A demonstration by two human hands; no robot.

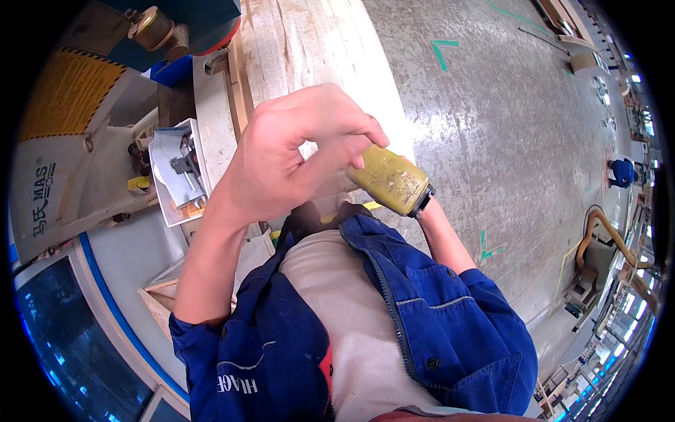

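A worn yellow case (pixel 391 180) with rounded corners, shaped like a tape measure's housing, is held up in front of my chest. My right hand (pixel 433 214) is closed round it from behind, mostly hidden by the case; only the wrist and a little of a finger show. A black piece sits at the case's lower right end. Over its upper left corner, my left hand (pixel 302 144) makes a pinch, thumb and forefinger curled together at the case's edge. Whatever lies between those fingertips is too small to make out.
A long pale wooden surface (pixel 309 49) stretches away ahead. At the left stand a white tray (pixel 166 204) of small tools and a machine with a yellow warning panel (pixel 67 91). Grey floor (pixel 485 126) with green marks lies right; a person (pixel 621 172) in blue is far off.
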